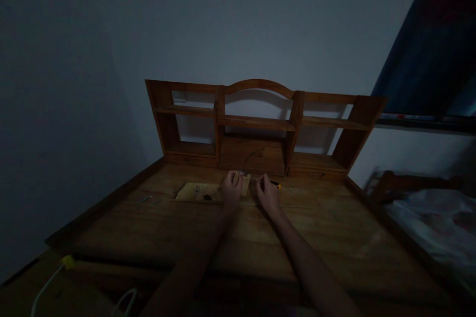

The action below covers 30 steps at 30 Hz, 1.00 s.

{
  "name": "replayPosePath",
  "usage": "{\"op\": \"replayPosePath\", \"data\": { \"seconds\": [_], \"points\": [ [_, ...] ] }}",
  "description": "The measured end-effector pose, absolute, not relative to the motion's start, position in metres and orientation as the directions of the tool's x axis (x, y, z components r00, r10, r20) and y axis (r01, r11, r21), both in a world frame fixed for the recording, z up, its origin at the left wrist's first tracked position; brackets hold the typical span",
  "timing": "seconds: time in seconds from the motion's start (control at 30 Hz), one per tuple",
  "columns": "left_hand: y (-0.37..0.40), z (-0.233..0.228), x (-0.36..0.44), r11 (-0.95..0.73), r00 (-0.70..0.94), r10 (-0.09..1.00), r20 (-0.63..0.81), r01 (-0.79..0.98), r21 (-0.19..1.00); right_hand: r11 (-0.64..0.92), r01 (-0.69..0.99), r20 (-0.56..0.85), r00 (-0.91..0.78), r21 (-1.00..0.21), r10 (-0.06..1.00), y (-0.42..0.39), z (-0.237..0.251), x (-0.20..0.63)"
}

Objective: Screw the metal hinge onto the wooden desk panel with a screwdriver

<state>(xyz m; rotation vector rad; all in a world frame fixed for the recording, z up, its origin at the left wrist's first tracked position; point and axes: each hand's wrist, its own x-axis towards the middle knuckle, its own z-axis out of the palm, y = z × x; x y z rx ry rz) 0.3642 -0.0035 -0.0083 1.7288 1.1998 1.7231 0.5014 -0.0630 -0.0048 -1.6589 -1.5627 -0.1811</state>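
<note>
My left hand (pixel 231 188) is closed with its fingertips on a small pale piece (pixel 246 185), which has a shiny, greyish part (pixel 242 172) at its top. A thin dark wire (pixel 253 153) arcs up from there. Close by on the right, my right hand (pixel 266 192) has thumb and fingers pinched together; what lies between them is too dark and small to make out. A dark slim tool with a yellow end (pixel 278 185) sticks out just behind that hand. Left of my left hand, a flat pale board (pixel 195 191) carries small dark bits (pixel 207 197).
Two thin metal items (pixel 144 199) lie on the left of the wooden desk (pixel 327 223). A wooden shelf unit (pixel 256 121) stands along the back. At lower left are a yellow plug-like piece (pixel 68 261) and a white cable (pixel 46 285). The room is dim.
</note>
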Motion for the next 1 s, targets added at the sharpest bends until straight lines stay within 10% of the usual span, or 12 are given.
{"op": "replayPosePath", "data": {
  "seconds": [0.43, 1.0],
  "points": [
    [0.029, 0.031, 0.246, -0.488, -0.173, 0.770, 0.614, 0.460, 0.742, 0.165, 0.899, 0.623, 0.141, -0.407, 0.769, -0.064, -0.010, 0.501],
    [0.017, 0.005, 0.026, 0.053, -0.414, 0.881, 0.228, 0.567, 0.822, 0.251, 0.884, 0.586, 0.031, -0.393, 0.810, -0.072, 0.001, 0.441]
  ]
}}
